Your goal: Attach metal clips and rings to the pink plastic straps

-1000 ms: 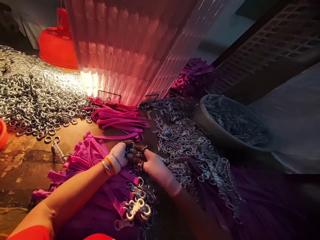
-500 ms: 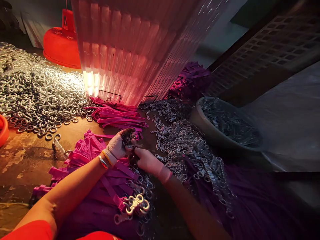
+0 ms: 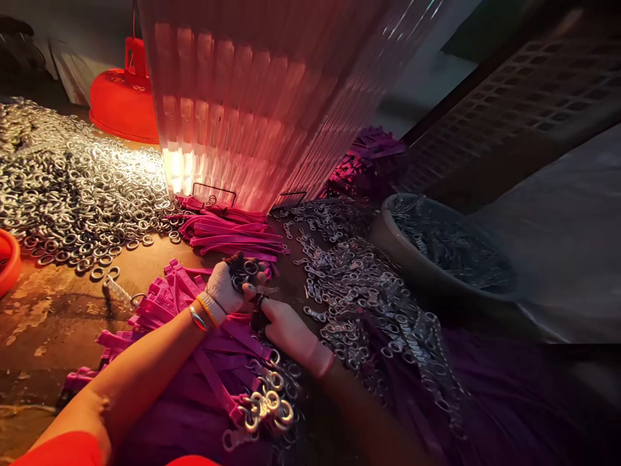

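Note:
My left hand (image 3: pixel 231 283), in a pale glove with blackened fingers, is closed around several metal rings (image 3: pixel 250 266). Close against it, my right hand (image 3: pixel 288 330), gloved likewise, has its fingers pinched together; what they hold is too dark and small to make out. Beneath both hands lies a heap of magenta straps (image 3: pixel 213 349). Some straps end in bright metal ring fittings (image 3: pixel 266 404) below my wrists. Just past my left hand rests a bundle of magenta straps (image 3: pixel 233 233). Right of my hands spreads a pile of small metal links (image 3: pixel 359 285).
A large pile of metal rings (image 3: pixel 72 188) covers the left back. Behind the hands stands a ribbed translucent panel (image 3: pixel 233 116), beside a red lamp (image 3: pixel 121 107). A tub (image 3: pixel 385 223) of metal pieces sits at right; an orange container rim (image 3: pixel 14 262) shows at left.
The whole view has shifted slightly, so the scene sits a little lower. Both hands stay together, with small finger movements around the rings.

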`<state>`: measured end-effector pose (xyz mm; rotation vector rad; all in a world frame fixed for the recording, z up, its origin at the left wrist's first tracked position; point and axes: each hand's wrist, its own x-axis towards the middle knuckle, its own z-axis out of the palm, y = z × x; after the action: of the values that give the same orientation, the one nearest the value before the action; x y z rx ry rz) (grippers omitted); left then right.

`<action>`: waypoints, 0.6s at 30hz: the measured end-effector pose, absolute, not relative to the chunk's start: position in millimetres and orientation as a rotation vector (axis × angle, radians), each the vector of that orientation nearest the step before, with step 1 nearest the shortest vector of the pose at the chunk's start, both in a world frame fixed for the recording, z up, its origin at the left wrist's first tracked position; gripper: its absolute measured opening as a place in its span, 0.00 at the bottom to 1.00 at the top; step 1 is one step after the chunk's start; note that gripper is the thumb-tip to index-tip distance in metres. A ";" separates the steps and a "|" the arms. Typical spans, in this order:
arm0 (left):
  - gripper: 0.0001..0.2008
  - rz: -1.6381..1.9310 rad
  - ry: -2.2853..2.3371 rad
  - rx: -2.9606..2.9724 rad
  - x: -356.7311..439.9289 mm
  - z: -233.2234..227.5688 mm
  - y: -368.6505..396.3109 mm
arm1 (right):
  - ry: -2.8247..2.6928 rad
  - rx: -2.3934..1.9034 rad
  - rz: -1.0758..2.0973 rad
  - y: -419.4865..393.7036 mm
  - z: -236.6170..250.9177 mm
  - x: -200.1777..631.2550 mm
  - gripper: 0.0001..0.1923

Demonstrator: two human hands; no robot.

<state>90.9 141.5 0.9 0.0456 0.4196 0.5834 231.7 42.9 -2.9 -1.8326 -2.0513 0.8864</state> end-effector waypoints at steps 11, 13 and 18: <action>0.05 0.561 0.496 0.087 97.4 -1.9 146.7 | -2.052 -1.587 1.126 48.8 2.2 236.3 0.22; 0.06 0.527 0.534 0.111 97.4 -0.2 147.2 | -1.998 -1.561 1.135 47.6 0.2 236.2 0.24; 0.05 0.488 0.627 0.219 99.9 1.4 146.2 | -1.487 -1.598 1.089 42.8 -7.6 248.7 0.27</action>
<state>99.9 146.2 1.4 0.2188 0.6274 0.4884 248.7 42.8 -7.6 -1.5982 -1.4872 1.0894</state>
